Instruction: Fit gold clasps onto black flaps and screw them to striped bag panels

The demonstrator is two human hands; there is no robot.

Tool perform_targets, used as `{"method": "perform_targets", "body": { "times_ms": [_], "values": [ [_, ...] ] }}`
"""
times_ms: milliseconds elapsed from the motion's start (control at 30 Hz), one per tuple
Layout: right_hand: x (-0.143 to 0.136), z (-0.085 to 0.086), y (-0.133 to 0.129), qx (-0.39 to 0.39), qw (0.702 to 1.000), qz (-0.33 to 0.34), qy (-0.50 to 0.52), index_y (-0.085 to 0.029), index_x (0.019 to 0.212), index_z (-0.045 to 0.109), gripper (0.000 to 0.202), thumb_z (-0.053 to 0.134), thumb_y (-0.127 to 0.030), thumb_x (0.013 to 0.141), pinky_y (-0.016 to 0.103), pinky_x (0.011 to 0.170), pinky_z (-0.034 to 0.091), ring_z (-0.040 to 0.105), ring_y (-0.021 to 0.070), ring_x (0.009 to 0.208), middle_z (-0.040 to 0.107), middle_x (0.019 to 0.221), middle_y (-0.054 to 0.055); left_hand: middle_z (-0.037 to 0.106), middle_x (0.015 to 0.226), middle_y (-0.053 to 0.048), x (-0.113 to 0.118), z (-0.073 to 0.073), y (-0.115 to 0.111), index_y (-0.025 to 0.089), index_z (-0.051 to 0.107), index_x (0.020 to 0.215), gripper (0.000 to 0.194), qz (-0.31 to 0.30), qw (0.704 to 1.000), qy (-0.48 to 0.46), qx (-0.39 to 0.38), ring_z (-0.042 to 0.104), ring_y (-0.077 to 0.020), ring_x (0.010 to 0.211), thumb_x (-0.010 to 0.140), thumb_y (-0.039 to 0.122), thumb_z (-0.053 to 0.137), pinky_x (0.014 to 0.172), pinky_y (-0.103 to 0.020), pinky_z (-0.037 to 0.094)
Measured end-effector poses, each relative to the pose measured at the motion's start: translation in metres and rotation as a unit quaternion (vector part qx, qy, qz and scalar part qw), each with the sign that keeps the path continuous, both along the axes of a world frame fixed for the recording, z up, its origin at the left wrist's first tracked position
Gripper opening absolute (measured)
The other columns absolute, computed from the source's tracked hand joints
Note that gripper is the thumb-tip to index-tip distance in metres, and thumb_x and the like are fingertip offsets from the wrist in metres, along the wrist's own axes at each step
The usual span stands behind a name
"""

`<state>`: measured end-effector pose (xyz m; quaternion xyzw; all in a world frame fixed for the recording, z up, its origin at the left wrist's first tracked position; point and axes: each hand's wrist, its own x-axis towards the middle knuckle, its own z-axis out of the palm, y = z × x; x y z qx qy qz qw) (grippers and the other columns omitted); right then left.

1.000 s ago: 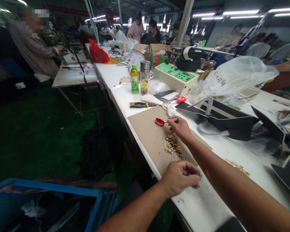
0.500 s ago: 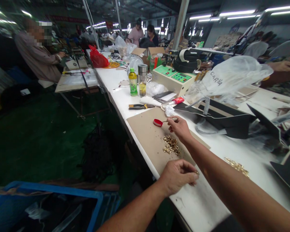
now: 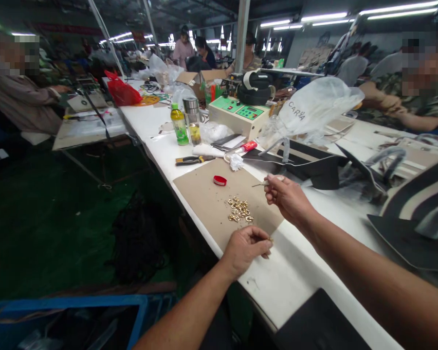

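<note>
Between its thumb and fingers, my left hand [image 3: 245, 249] pinches a small gold metal piece [image 3: 271, 239] over the near edge of the cardboard sheet. My right hand [image 3: 285, 195] is closed on a thin pale stick-like tool [image 3: 260, 184], whose tip points left over the sheet. On the brown cardboard [image 3: 199, 194] lie a small red cap-like dish [image 3: 220, 181] and a pile of gold rings and fittings [image 3: 240, 209]. The pile is just beyond my left hand. The dish sits to the left of the tool's tip.
Pliers [image 3: 194, 160], a green-labelled bottle [image 3: 179, 124], a glass flask [image 3: 192, 121] and a control box [image 3: 241, 115] stand or lie farther back. Black bag panels [image 3: 314, 165] are on the right. A blue crate [image 3: 143, 311] is at lower left. Several people are around other tables.
My right hand has drawn the tool away from the red dish, toward the right. The camera view has turned right, and a black panel now shows at the bottom.
</note>
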<state>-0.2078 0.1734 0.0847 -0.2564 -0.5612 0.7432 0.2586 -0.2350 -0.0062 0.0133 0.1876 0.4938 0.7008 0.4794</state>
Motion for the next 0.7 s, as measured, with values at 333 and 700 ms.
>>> {"method": "perform_targets", "body": {
  "times_ms": [333,700],
  "values": [
    [0.115,-0.040,-0.038,0.059,0.995,-0.078,-0.010,-0.021,0.092,0.066,0.028,0.073,-0.048,0.093,0.026,0.057,0.046,0.057,0.0130,0.056,0.060,0.066,-0.002,0.071,0.064,0.002,0.000,-0.001,0.006,0.014,0.069,0.087,0.029,0.008,0.999,0.049,-0.013,0.064,-0.0096,0.056,0.072,0.029,0.090,0.061,-0.022,0.051],
    [0.116,-0.053,-0.052,0.145,0.982,-0.116,-0.027,-0.023,0.090,0.063,0.021,0.066,-0.043,0.098,0.030,0.063,0.045,0.056,0.0138,0.056,0.063,0.063,-0.004,0.071,0.066,0.003,0.003,-0.005,0.010,0.015,0.070,0.087,0.027,0.011,0.997,0.081,-0.012,0.064,-0.0095,0.058,0.074,0.027,0.090,0.062,-0.021,0.051]
  ]
}}
